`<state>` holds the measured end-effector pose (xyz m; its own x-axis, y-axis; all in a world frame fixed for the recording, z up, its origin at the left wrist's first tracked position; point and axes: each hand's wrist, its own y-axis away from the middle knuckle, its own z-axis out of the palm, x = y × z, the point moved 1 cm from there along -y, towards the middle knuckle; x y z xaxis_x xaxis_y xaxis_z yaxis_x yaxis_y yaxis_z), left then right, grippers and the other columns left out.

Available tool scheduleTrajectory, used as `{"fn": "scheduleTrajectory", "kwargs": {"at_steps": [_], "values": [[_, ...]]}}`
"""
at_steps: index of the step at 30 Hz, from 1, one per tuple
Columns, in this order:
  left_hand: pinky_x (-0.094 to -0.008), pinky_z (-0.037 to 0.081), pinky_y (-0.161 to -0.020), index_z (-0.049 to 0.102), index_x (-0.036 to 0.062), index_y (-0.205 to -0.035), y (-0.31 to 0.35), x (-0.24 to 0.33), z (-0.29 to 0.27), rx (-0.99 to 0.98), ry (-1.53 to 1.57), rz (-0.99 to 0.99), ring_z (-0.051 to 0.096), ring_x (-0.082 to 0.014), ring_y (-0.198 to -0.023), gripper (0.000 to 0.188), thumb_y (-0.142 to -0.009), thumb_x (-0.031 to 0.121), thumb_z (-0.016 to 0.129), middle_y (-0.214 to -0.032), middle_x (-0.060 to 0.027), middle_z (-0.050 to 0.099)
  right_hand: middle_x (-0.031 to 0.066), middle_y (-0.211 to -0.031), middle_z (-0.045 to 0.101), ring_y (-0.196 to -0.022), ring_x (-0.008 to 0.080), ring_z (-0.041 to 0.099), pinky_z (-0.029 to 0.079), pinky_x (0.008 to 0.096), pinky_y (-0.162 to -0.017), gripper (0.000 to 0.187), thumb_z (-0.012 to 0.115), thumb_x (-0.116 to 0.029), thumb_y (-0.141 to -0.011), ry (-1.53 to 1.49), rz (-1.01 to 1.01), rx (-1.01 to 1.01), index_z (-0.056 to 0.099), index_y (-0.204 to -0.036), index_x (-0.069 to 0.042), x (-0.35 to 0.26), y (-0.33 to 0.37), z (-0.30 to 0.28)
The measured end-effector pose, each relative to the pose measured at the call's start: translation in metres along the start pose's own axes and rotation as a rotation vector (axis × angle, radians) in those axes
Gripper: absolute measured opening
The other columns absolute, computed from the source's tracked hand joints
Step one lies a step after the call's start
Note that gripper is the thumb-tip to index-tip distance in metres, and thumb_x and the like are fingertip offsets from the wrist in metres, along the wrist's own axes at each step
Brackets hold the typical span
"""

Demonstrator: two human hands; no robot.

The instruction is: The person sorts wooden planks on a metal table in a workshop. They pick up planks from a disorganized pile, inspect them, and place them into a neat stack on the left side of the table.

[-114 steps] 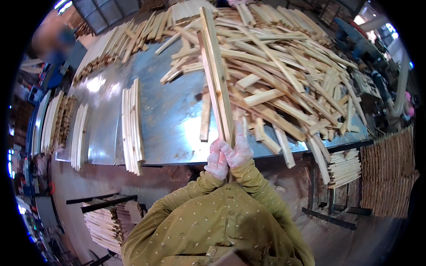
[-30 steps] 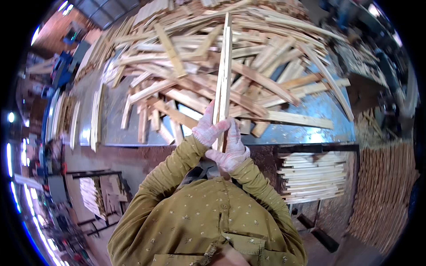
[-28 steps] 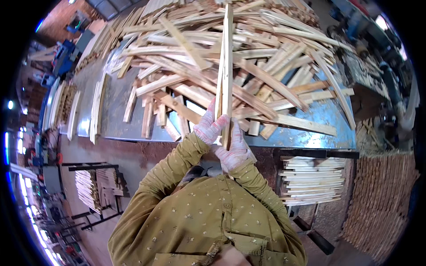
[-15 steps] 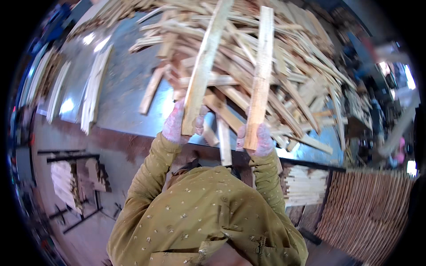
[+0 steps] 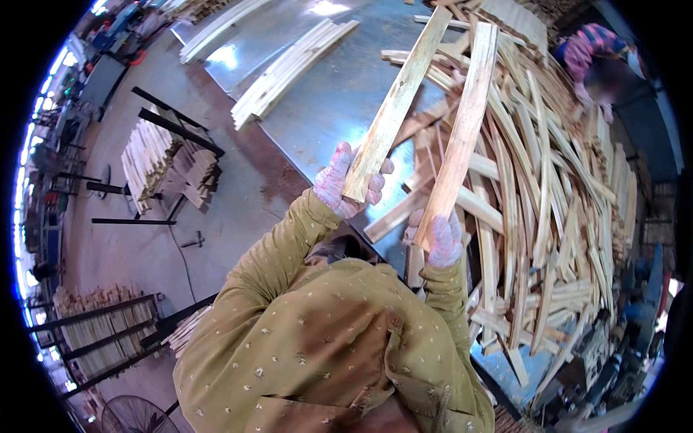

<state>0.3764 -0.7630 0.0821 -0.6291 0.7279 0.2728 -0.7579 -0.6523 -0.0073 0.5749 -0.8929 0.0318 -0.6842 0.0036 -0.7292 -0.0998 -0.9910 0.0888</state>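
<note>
My left hand (image 5: 336, 178), in a pale glove with reddish stains, is closed around the near end of a wooden strip (image 5: 398, 105). That strip slants up and away to the right over the metal table (image 5: 289, 148). In my right hand (image 5: 443, 239), gloved alike, is the near end of a second wooden strip (image 5: 463, 124). Both strips run roughly side by side, apart from each other, with their far ends raised toward the pile. Behind and to the right of them lies a large jumbled pile of wooden strips (image 5: 538, 173), partly hidden by the held ones.
Neat rows of strips (image 5: 292, 72) lie at the table's far left. Beyond the table edge, a black metal rack (image 5: 180, 130) carries stacked strips, and another rack (image 5: 108, 328) stands nearer. A fan (image 5: 137, 416) is at the lower left. Another person (image 5: 592, 54) bends over at the far right.
My view has turned left, so the pile now sits to the right and the floor racks show more. Both hands still hold their strips, now tilted further right.
</note>
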Motion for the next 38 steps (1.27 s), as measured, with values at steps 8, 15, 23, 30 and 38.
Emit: {"fn": "scheduleTrajectory", "kwargs": {"at_steps": [8, 15, 23, 30, 38], "values": [[-0.0297, 0.055, -0.06, 0.047, 0.0005, -0.128, -0.036, 0.057, -0.062, 0.172, -0.411, 0.067, 0.062, -0.017, -0.07, 0.052, -0.087, 0.024, 0.068, -0.092, -0.0098, 0.061, 0.0074, -0.101, 0.058, -0.074, 0.0162, 0.061, 0.053, 0.028, -0.063, 0.058, 0.064, -0.006, -0.084, 0.191, 0.227, 0.044, 0.04, -0.137, -0.005, 0.025, -0.033, 0.055], [-0.034, 0.055, -0.072, 0.028, 0.0006, -0.148, -0.079, 0.138, -0.108, 0.304, -0.599, -0.025, 0.063, -0.0197, -0.085, 0.074, -0.096, 0.044, 0.058, -0.109, -0.0113, 0.06, 0.0144, -0.105, 0.059, -0.086, 0.0213, 0.061, 0.051, 0.0344, -0.075, 0.059, 0.052, -0.022, -0.097, 0.843, -0.094, 0.242, 0.03, -0.147, -0.001, 0.047, -0.188, 0.117], [-0.0336, 0.055, -0.084, 0.033, 0.0073, -0.146, -0.134, 0.218, -0.157, 0.236, -0.396, -0.197, 0.062, -0.0209, -0.102, 0.071, -0.087, 0.018, 0.071, -0.119, -0.0113, 0.057, 0.0266, -0.129, 0.055, -0.115, 0.0416, 0.057, 0.048, 0.0439, -0.097, 0.06, 0.052, -0.037, -0.096, 1.694, -0.306, 0.326, 0.042, -0.142, -0.001, 0.111, -0.27, 0.173], [-0.0385, 0.059, -0.07, 0.044, 0.0089, -0.138, -0.293, 0.301, -0.117, 0.214, -0.482, -0.24, 0.066, -0.0259, -0.089, 0.068, -0.078, 0.016, 0.076, -0.114, -0.012, 0.058, 0.0237, -0.122, 0.059, -0.109, 0.0403, 0.06, 0.051, 0.0425, -0.093, 0.051, 0.062, -0.027, -0.091, 1.454, -0.178, 0.59, 0.051, -0.134, -0.001, 0.096, -0.263, 0.153], [-0.0324, 0.051, -0.06, 0.064, 0.0067, -0.093, -0.617, 0.392, -0.095, 0.087, -1.878, 0.22, 0.065, -0.0165, -0.076, 0.023, -0.089, 0.03, 0.065, -0.083, -0.0091, 0.066, 0.0225, -0.112, 0.061, -0.094, 0.0338, 0.064, 0.055, 0.0379, -0.076, 0.049, 0.068, -0.017, -0.085, 1.854, -0.471, 0.781, 0.054, -0.128, 0.002, -0.044, -0.251, 0.167]]}}
